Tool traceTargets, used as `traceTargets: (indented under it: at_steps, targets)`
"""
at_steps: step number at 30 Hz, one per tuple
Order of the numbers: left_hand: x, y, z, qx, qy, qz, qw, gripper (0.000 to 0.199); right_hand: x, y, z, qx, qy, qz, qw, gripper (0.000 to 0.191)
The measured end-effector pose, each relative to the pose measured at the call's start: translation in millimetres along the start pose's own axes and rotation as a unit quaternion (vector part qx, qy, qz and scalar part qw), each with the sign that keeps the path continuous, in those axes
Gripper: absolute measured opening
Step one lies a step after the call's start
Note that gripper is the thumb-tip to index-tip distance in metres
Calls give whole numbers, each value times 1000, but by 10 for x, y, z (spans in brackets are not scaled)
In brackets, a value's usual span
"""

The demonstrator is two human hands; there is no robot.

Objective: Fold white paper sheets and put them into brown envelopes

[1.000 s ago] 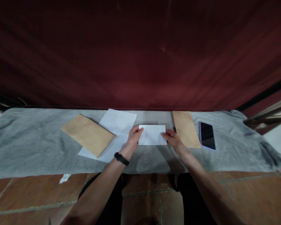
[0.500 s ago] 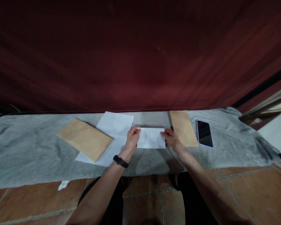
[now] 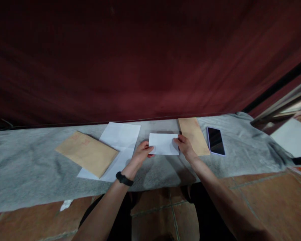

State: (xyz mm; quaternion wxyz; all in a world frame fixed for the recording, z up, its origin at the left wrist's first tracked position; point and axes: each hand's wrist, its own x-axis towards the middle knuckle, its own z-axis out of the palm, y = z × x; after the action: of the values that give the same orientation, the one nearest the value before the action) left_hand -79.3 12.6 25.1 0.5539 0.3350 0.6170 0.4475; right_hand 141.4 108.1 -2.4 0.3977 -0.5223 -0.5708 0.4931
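Note:
A small white rectangle of folded paper (image 3: 163, 144) is held up over the grey cloth, its long side running left to right. My left hand (image 3: 142, 151) pinches its lower left corner, thumb on top and fingers beneath. At the right edge, my right hand (image 3: 185, 145) grips it between thumb and fingers. Just behind my right hand lies a brown envelope (image 3: 194, 135). To the left of my left hand, creased white sheets (image 3: 121, 135) lie flat, partly covered by a larger brown envelope (image 3: 86, 152) with faint red print.
A phone (image 3: 216, 141) with a purple edge lies right of the envelope. The grey cloth (image 3: 35, 167) covers a long, narrow surface against a dark red hanging (image 3: 145, 67). Below are floor tiles (image 3: 273, 197) with a white scrap (image 3: 66, 205) at left.
My left hand has slid from the paper's upper left corner down to its lower left corner. My right hand keeps hold of the right edge. The view has tilted slightly.

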Motion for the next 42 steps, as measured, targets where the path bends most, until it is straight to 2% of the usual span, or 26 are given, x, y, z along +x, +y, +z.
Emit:
traceTargets:
  at_steps: [5,8,10,12,16,20,23,26,28,30,33,36,42]
  targets:
    - [51,-31,25,57,31,17,998,21,1,40,53,-46,51,-27,997,34]
    - [54,-40,57,136,64,42,988,11,-93,-4,85,-165,85,-139,973,48]
    - [47,-51,82,184,83,60,978,11,-191,-36,136,-248,64,-225,940,49]
    - [44,-71,104,215,88,66,970,13,-309,-48,221,-297,4,-269,916,48]
    - [55,-111,126,229,91,58,968,18,-546,-5,411,-416,-82,-286,859,51]
    - [37,-105,116,263,85,41,960,29,-674,54,473,-503,-96,-276,814,53]
    - [-31,-73,106,368,106,55,922,41,-687,69,445,-528,-90,-272,799,52]
    - [-134,-36,109,501,138,73,851,49,-679,67,422,-541,-84,-268,793,51]
    - [-192,-17,125,567,153,97,803,43,-679,65,422,-545,-83,-268,790,52]
    - [-215,-17,157,606,161,153,764,38,-682,67,429,-546,-80,-268,790,52]
    - [-174,-84,223,625,130,266,722,46,-686,83,438,-547,-75,-273,788,53]
    - [-92,-218,277,634,87,306,705,54,-682,110,436,-550,-73,-281,783,53]
    - [-30,-355,271,643,73,282,708,66,-693,164,376,-551,-65,-285,782,53]
